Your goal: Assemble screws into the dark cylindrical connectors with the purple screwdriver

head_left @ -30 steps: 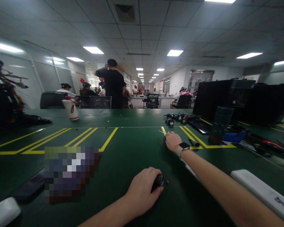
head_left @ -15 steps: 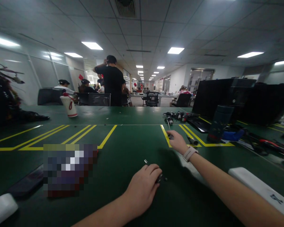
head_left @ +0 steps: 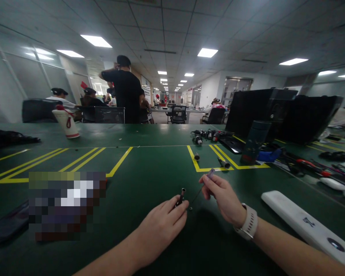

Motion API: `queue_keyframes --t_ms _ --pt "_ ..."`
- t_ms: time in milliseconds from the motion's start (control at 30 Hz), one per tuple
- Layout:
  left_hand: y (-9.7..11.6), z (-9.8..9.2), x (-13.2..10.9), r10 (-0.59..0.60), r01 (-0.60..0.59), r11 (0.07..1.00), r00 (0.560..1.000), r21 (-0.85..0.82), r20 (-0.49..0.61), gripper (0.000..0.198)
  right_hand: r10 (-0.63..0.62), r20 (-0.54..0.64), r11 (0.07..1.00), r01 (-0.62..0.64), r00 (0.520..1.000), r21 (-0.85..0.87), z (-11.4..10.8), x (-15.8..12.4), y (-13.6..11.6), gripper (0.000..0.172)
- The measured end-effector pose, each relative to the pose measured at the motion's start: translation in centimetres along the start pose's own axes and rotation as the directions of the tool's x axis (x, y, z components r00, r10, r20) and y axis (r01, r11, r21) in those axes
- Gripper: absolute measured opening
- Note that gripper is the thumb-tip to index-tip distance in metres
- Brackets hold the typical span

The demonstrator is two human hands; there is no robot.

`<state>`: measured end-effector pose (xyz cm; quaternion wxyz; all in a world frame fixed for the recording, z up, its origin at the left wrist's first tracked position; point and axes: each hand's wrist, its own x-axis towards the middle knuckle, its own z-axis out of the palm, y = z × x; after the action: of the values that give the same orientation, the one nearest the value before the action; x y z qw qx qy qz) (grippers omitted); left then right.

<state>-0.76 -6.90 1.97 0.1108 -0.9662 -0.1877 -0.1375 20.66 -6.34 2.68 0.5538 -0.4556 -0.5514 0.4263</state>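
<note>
My left hand is closed around a small dark cylindrical part with a round metal end pointing up. In my right hand is a thin screwdriver, gripped by its pale purplish handle; its slim shaft slants down to the left toward the left hand. The screwdriver tip ends near a tiny nut-like ring on the green table. Beyond the right hand, a short metal cylinder and a longer metal connector-like piece rest inside a yellow-taped area.
Several dark metal parts lie farther back. A dark bottle stands before black computer cases. At right lies a long white case. A blurred-out object and a paper cup are at left. People are beyond the table.
My right hand has come back from the yellow-taped area toward my left hand, with the screwdriver now pointing down. The metal end in my left hand has tipped more upright. The view has shifted.
</note>
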Motion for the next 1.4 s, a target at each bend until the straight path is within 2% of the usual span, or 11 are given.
queue_keyframes --t_ms 67,133,367,567,700,833,967,1100,1200,1300,1400 --pt "-0.1 -0.3 0.2 0.087 -0.087 0.996 0.996 0.021 0.024 0.033 -0.016 -0.019 1.0 0.016 1.0 -0.019 0.1 -0.1 0.0 0.034" --pt "-0.3 -0.3 0.2 0.104 -0.104 0.995 0.993 -0.001 0.05 0.033 -0.037 -0.013 0.998 0.036 0.999 -0.055 0.1 -0.3 0.0 0.033" --pt "-1.6 0.8 -0.6 -0.165 0.153 0.972 0.985 -0.18 -0.054 0.048 -0.101 0.085 0.968 0.118 0.991 -0.22 0.3 -0.9 0.1 0.027" --pt "-1.8 0.6 -0.3 -0.118 0.121 0.943 0.993 -0.311 0.028 0.045 -0.111 0.129 0.941 0.146 0.985 -0.305 0.6 -1.1 0.0 0.024" --pt "-1.7 0.9 -0.1 -0.261 0.232 0.88 0.965 -0.414 -0.015 0.046 -0.114 0.156 0.924 0.162 0.981 -0.347 0.5 -1.2 -0.1 0.023" --pt "-2.1 1.5 -0.1 -0.491 0.387 0.726 0.87 -0.568 -0.035 0.042 -0.122 0.183 0.91 0.184 0.976 -0.371 0.4 -1.2 0.1 0.023" --pt "-2.2 1.6 0.1 -0.642 0.438 0.531 0.767 -0.726 -0.006 0.04 -0.116 0.193 0.905 0.184 0.974 -0.383 0.5 -1.3 -0.1 0.021" --pt "-1.7 0.6 0.7 -0.76 0.393 0.145 0.632 -0.908 0.153 0.039 -0.104 0.159 0.91 0.159 0.982 -0.384 0.2 -1.2 -0.8 0.023" --pt "-1.3 -0.5 1.0 -0.772 0.372 -0.111 0.552 -0.922 0.316 0.044 -0.065 0.096 0.936 0.094 0.993 -0.339 -0.3 -0.8 -0.8 0.022" --pt "-1.0 -1.4 1.1 -0.776 0.332 -0.22 0.51 -0.917 0.371 0.043 0.024 0.026 0.974 -0.018 0.999 -0.227 -0.7 -0.4 0.0 0.023" --pt "-0.8 -1.7 1.1 -0.779 0.305 -0.266 0.491 -0.915 0.39 0.042 0.113 -0.015 0.992 -0.114 0.993 -0.053 -0.7 -0.2 0.9 0.025"
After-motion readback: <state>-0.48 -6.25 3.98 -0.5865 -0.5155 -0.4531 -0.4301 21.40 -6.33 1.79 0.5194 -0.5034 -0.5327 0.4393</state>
